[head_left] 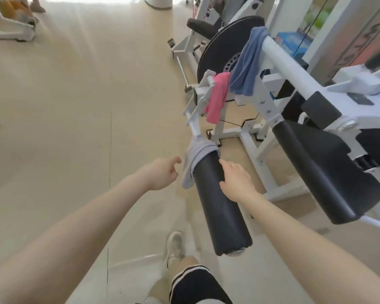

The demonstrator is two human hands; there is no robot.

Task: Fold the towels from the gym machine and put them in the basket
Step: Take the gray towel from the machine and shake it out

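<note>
Three towels hang on the white gym machine (292, 71). A pale grey towel (195, 159) drapes over the far end of a black foam roller (219, 207). A pink towel (217, 97) hangs from a thin bar further back, and a blue towel (248, 62) is slung over the thick white bar. My left hand (162, 174) hovers just left of the grey towel, fingers loosely curled, holding nothing. My right hand (236, 181) rests flat on the roller's right side, just below the grey towel. No basket is in view.
A black padded seat (329, 172) juts out to the right of the roller. A black weight plate (224, 42) sits behind the towels. Beige floor (86, 95) stretches to the left. My leg and white shoe (173, 246) are below the roller.
</note>
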